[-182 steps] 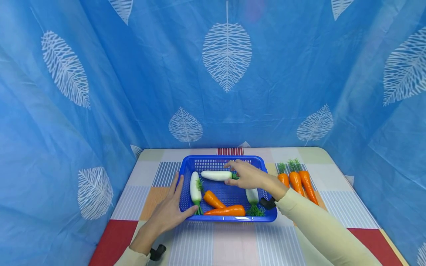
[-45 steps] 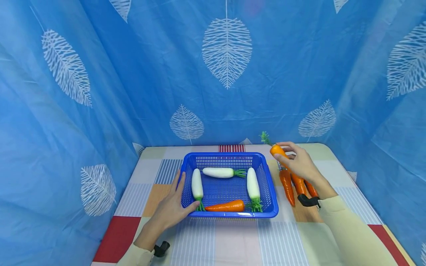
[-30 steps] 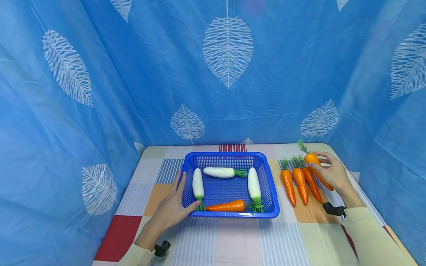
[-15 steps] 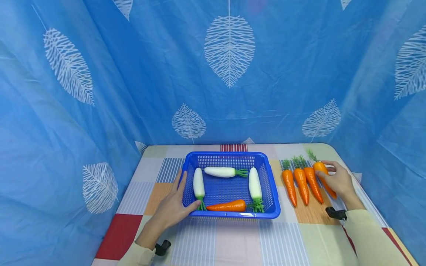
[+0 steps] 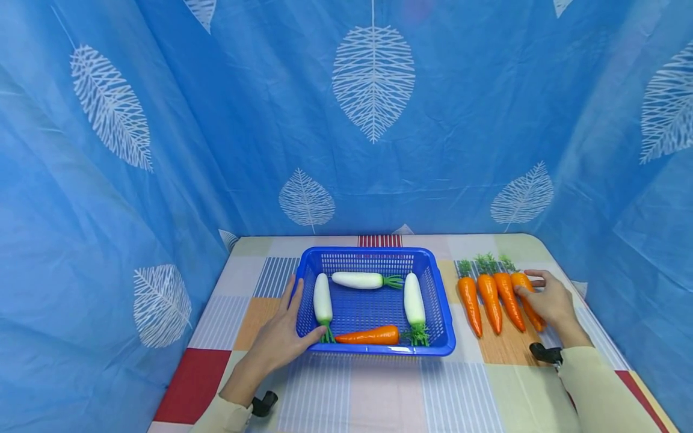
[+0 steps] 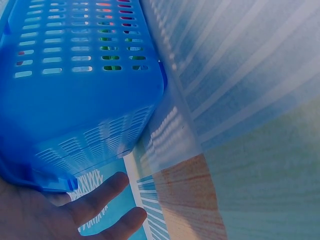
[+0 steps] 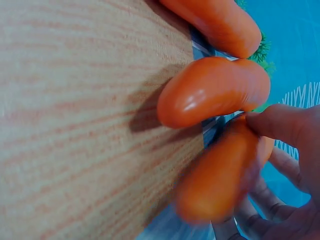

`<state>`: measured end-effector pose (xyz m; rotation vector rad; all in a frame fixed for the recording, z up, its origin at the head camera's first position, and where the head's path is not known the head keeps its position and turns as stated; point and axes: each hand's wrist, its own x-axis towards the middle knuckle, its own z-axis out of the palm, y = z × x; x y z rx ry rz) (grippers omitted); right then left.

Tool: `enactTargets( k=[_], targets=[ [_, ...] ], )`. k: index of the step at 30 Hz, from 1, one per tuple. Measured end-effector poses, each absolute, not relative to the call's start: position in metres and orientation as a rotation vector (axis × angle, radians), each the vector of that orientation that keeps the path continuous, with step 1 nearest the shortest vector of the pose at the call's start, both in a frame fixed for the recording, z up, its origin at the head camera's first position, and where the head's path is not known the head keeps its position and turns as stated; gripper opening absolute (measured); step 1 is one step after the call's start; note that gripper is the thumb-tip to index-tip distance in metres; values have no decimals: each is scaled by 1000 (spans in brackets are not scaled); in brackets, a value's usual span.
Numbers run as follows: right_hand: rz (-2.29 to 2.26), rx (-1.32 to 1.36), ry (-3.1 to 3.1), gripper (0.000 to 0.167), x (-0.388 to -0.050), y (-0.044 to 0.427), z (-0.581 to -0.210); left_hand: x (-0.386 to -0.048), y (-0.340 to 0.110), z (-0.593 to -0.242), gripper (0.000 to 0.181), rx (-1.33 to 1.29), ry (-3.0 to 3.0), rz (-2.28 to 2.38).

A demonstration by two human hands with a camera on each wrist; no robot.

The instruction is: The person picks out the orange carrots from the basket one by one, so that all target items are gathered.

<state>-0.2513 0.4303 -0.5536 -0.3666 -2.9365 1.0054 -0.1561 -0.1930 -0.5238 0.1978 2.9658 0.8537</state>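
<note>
Near the right edge of the surface (image 5: 379, 391), the rightmost carrot (image 5: 530, 307), likely light, stiff and slick, is pinched near its thick top, the surest hold, by the right grip (image 5: 553, 302), the basket (image 5: 373, 349) being touched by the straight-fingered left grip (image 5: 278, 338).

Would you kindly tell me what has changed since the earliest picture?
The right hand took a carrot from the basket, carried it right and holds it beside the three loose carrots. The left hand, three white radishes and the basket's other carrot stayed put.
</note>
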Motion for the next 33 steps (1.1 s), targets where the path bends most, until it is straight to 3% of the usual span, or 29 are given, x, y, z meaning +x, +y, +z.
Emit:
enactTargets(
  k=[33],
  targets=[
    [851, -236, -2882, 62, -246, 424, -544, -155, -193, -524, 121, 218, 2979, 862]
  ],
)
